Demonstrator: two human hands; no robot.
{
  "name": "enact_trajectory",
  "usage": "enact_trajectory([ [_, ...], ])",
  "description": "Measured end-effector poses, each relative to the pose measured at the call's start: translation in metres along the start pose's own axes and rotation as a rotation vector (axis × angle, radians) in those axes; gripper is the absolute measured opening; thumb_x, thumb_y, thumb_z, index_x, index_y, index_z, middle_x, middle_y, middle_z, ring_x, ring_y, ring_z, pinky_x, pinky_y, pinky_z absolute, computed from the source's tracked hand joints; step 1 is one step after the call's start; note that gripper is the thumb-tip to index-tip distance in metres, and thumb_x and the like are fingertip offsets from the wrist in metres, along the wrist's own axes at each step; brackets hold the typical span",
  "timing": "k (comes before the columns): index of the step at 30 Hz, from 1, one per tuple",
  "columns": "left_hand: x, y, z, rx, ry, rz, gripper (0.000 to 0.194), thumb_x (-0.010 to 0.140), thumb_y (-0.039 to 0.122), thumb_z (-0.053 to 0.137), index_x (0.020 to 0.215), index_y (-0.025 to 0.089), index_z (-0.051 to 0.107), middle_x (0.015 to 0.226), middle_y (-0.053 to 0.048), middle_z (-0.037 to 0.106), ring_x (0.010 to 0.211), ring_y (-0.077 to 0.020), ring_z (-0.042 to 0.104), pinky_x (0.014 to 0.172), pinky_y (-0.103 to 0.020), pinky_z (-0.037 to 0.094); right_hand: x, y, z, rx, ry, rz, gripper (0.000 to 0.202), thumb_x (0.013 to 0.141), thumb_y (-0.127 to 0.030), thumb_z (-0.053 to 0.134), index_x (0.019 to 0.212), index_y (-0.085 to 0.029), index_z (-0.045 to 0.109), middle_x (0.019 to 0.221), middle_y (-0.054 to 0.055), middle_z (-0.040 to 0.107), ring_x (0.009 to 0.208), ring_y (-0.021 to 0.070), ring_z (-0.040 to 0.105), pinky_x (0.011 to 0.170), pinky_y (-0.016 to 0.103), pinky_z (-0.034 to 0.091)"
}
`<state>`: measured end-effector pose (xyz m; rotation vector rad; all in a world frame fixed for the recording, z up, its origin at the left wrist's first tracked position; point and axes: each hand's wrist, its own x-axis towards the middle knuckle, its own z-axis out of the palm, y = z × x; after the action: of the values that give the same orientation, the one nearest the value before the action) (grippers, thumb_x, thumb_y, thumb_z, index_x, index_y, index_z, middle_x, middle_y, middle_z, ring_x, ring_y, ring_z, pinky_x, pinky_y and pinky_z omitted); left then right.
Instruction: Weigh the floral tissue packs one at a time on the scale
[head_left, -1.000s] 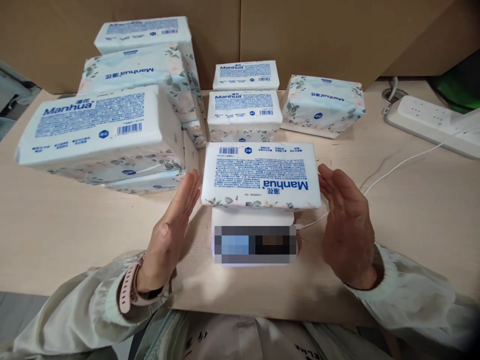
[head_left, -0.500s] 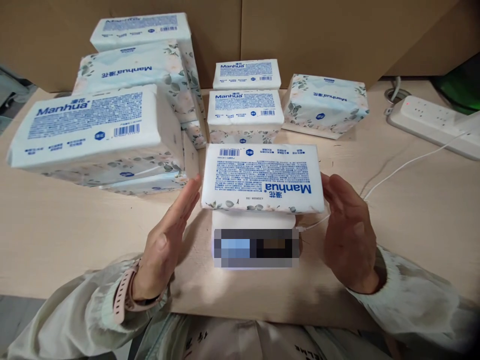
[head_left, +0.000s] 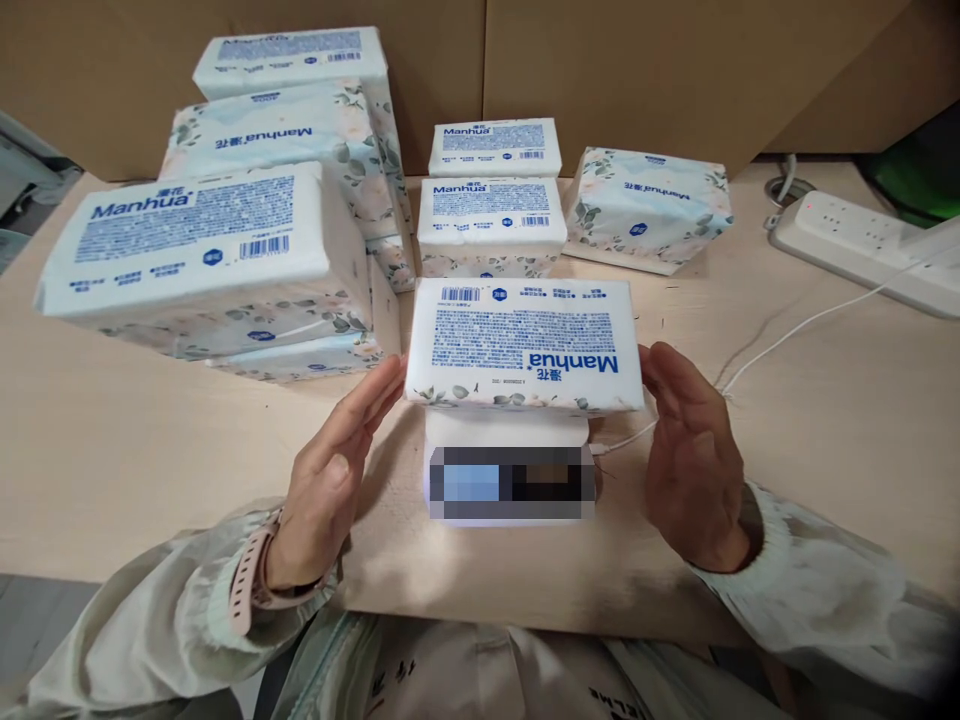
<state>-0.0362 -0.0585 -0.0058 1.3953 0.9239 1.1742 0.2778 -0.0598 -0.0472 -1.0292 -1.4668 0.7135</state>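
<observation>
A Manhua tissue pack (head_left: 525,345) rests on a white device with a blurred display, which looks like a small scale (head_left: 510,430). Flat and stretched out, the fingers of my left hand (head_left: 330,480) reach the pack's left end; light contact is possible. My right hand (head_left: 694,465) is held the same way at the right end, its fingertips at or very near the wrapper. Neither hand is wrapped round the pack. The thumbs point upward, and the pack's underside is hidden.
Several more tissue packs (head_left: 217,225) are stacked at the left. Two smaller-looking packs (head_left: 491,215) stand behind the scale, and another pack (head_left: 649,205) sits to their right. A power strip (head_left: 847,235) and white cable (head_left: 802,340) lie at right; cardboard (head_left: 600,70) stands behind.
My hands have come slightly closer to the ends of the tissue pack. The whole view has shifted a little; the pack stays on the scale.
</observation>
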Motion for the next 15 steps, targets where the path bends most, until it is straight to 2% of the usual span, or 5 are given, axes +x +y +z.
enact_trajectory([
  [5,0.0017,-0.0005,-0.0009,0.016,0.008,0.013,0.057,0.108,0.055,0.047,0.160,0.035,0.055,0.171,0.005,0.047,0.167,-0.0317,0.031,0.140,-0.051,0.030,-0.0002,-0.0007,0.0014,0.023,0.001,-0.001,0.053,0.107,-0.039,0.049,0.161,-0.039,0.050,0.163,-0.005,0.059,0.153,0.0286,0.053,0.132,0.055,0.040],
  [8,0.0028,-0.0008,-0.0011,0.025,0.012,0.016,0.056,0.107,0.055,0.050,0.159,0.035,0.056,0.171,0.004,0.047,0.167,-0.0333,0.031,0.139,-0.053,0.031,0.0005,0.0002,0.0018,0.006,0.013,-0.003,0.053,0.107,-0.041,0.050,0.160,-0.038,0.051,0.161,-0.002,0.061,0.151,0.0307,0.056,0.130,0.059,0.043],
  [12,0.0027,0.0002,0.0016,0.011,0.027,0.041,0.052,0.109,0.051,0.047,0.158,0.036,0.058,0.169,0.006,0.050,0.165,-0.0309,0.036,0.138,-0.049,0.034,0.0014,-0.0006,0.0008,-0.016,0.001,-0.002,0.052,0.107,-0.044,0.051,0.159,-0.042,0.050,0.161,-0.003,0.061,0.151,0.0308,0.057,0.129,0.059,0.046],
  [15,0.0028,0.0006,0.0037,0.015,0.041,0.049,0.050,0.109,0.051,0.047,0.157,0.038,0.059,0.167,0.008,0.052,0.164,-0.0290,0.038,0.137,-0.046,0.036,0.0014,-0.0026,0.0000,-0.027,-0.009,0.001,0.052,0.109,-0.048,0.046,0.160,-0.042,0.049,0.161,-0.003,0.061,0.153,0.0312,0.055,0.131,0.061,0.042],
])
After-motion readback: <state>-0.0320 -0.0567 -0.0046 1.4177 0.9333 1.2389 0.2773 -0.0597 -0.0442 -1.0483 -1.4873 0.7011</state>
